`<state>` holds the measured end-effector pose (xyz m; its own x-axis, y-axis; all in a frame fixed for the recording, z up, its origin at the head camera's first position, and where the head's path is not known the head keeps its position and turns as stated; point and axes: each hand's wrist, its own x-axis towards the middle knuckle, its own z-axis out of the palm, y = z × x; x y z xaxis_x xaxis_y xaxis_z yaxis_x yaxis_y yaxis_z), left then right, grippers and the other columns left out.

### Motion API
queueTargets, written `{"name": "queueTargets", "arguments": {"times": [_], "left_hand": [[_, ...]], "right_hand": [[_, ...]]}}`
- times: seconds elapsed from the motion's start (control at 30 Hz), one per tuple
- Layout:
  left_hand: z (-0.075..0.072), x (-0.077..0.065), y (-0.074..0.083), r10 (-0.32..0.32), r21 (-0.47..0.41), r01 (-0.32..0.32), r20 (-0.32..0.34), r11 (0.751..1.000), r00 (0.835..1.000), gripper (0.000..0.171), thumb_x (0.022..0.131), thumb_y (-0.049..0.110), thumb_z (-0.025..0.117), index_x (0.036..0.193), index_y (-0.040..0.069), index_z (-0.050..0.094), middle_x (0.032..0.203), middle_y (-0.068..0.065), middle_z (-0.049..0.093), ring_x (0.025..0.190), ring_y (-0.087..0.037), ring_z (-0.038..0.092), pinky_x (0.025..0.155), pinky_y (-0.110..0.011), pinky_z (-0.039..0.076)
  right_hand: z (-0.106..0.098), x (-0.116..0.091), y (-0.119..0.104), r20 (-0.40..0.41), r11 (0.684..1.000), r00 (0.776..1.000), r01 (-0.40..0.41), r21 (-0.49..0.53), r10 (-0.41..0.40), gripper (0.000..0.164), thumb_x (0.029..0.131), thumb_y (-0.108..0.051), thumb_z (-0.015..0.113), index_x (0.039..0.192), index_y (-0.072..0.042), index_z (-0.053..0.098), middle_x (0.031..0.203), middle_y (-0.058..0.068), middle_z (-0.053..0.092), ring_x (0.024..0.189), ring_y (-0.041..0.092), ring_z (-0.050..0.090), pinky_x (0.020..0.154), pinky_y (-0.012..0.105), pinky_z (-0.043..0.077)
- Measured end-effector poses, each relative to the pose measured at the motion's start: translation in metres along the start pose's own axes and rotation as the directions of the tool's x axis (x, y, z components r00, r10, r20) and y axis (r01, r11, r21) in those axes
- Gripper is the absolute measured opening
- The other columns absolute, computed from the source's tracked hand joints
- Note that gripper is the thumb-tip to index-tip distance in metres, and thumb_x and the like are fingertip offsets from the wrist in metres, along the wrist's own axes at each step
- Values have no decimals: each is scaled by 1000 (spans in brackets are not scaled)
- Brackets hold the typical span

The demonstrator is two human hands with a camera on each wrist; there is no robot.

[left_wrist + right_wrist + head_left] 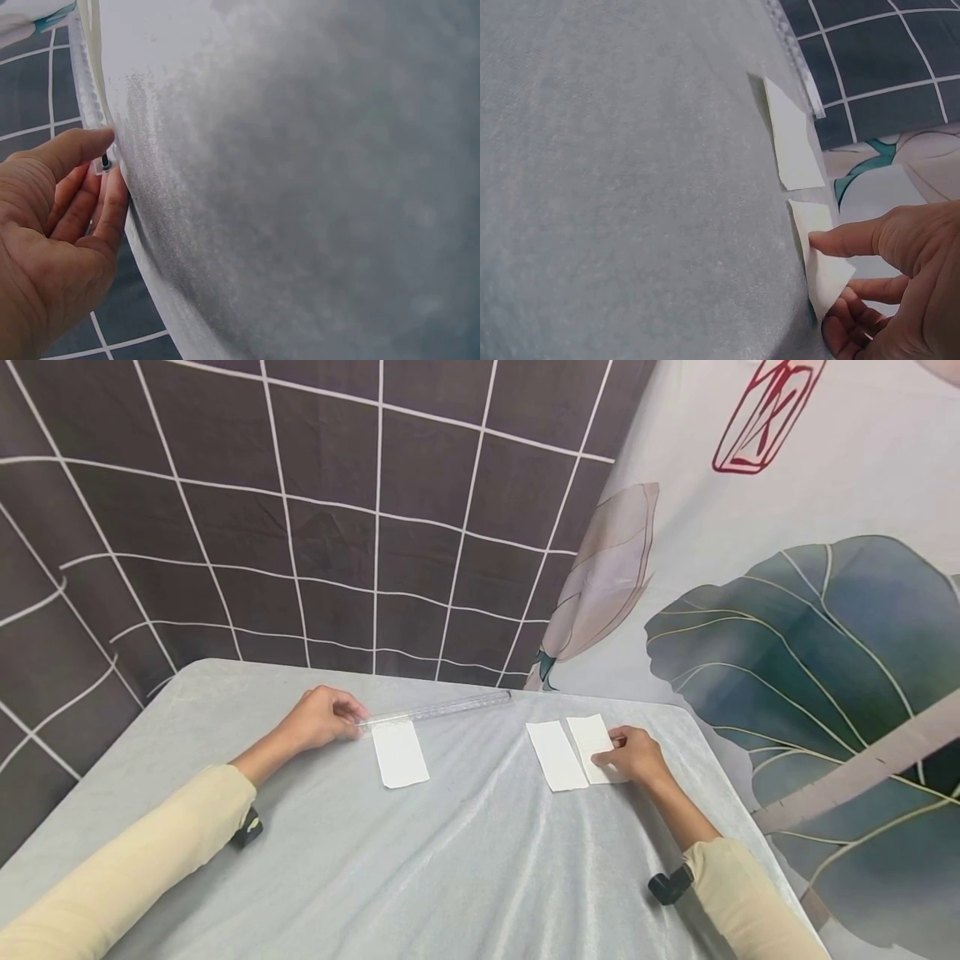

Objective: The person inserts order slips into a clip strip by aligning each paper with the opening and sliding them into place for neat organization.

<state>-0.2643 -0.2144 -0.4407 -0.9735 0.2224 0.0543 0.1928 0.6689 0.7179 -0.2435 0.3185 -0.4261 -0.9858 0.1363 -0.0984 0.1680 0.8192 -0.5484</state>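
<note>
My left hand pinches the near end of a long, narrow clear plastic bar between thumb and fingers. Its dark-tipped end shows between them in the left wrist view. The bar slants away to the right, along the top edge of a white paper piece. On the right, my right hand grips the right side of another paper piece, thumb on top and fingers around its edge; its corner bends up in the right wrist view. Just left of it lies a third paper piece.
A grey velvety cloth with soft creases covers the table. Behind the table's far edge hangs a dark curtain with white grid lines, and at the right a leaf-patterned curtain. Each forearm wears a small black device.
</note>
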Motion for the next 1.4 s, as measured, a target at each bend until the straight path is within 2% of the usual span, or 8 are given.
{"name": "queueTargets", "arguments": {"times": [0.23, 0.4, 0.53, 0.7, 0.9, 1.2, 1.4], "left_hand": [[0, -1, -1, 8, -5, -8, 6, 1000, 1000, 28, 82, 3, 90, 109, -1, 85, 106, -18, 86, 99, -30, 82, 83, -31, 63], [1, 0, -3, 4, 1, -4, 3, 1000, 1000, 27, 83, 2, 88, 109, 0, 85, 105, -17, 86, 99, -28, 81, 84, -32, 63], [1, 0, -2, 6, 1, -6, 1, 1000, 1000, 26, 83, 2, 88, 108, 0, 85, 104, -17, 86, 98, -28, 82, 84, -32, 63], [0, -1, 0, 5, -2, -5, -2, 1000, 1000, 26, 82, 2, 88, 108, 0, 85, 104, -17, 86, 97, -27, 81, 83, -30, 62], [-1, -1, 2, 7, -7, -7, 1, 1000, 1000, 27, 82, 2, 88, 108, -1, 85, 104, -18, 86, 97, -29, 81, 81, -29, 61], [-1, -2, 1, 10, -7, -10, -4, 1000, 1000, 27, 82, 2, 88, 108, -1, 85, 105, -18, 86, 97, -27, 82, 80, -26, 61], [-1, -2, 1, 6, -3, -6, -1, 1000, 1000, 27, 82, 2, 88, 109, -1, 85, 106, -18, 86, 98, -29, 82, 82, -28, 62]], "right_hand": [[3, 7, 7, 0, 1000, 1000, 2, 6, -2, 63, 87, -16, 89, 140, 9, 66, 119, 28, 73, 106, 40, 69, 94, 51, 57], [2, -2, -1, 1, 1000, 1000, 3, -1, -3, 66, 91, -13, 86, 148, 9, 62, 128, 35, 71, 110, 43, 70, 95, 55, 58], [1, -3, -2, 4, 1000, 1000, 11, -14, -11, 66, 93, -11, 83, 153, 7, 60, 128, 35, 72, 108, 42, 72, 91, 51, 60], [-1, -1, 1, 5, 998, 999, 51, -23, -51, 61, 94, -6, 79, 151, 9, 61, 119, 34, 74, 100, 39, 73, 82, 42, 60], [-6, -1, 4, -7, 998, 998, 69, -12, -69, 53, 95, -4, 74, 146, 9, 66, 116, 34, 76, 97, 38, 73, 71, 31, 54], [-9, 0, 4, -23, 1000, 999, 24, 5, -24, 51, 97, -5, 77, 146, 6, 68, 120, 33, 75, 105, 39, 73, 73, 30, 53], [-11, 3, 5, -17, 999, 1000, 22, 49, -21, 49, 97, -2, 77, 145, 6, 69, 114, 29, 76, 97, 32, 72, 69, 26, 54]]}}
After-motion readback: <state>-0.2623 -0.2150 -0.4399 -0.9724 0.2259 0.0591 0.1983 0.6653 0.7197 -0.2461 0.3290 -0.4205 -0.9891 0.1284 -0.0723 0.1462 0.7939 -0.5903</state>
